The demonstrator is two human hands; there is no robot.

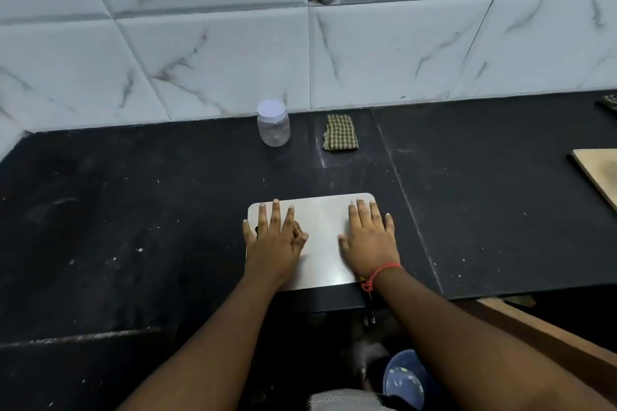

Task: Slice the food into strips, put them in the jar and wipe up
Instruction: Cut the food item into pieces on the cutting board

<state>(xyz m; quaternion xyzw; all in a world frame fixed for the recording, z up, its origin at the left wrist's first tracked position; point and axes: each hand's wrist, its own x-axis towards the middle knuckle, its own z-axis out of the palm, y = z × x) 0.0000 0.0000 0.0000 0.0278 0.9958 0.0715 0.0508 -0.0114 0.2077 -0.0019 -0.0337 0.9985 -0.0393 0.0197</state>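
Both forearms reach forward from the near edge, converging slightly. Left hand (272, 243) palm down, fingers straight and spread — thumb out to the right. Right hand (369, 240) palm down, fingers straight, closer together — red thread (379, 274) round the wrist.

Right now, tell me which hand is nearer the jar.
Left. The left hand lies flat on the board directly below the jar; the right hand lies farther to the right.
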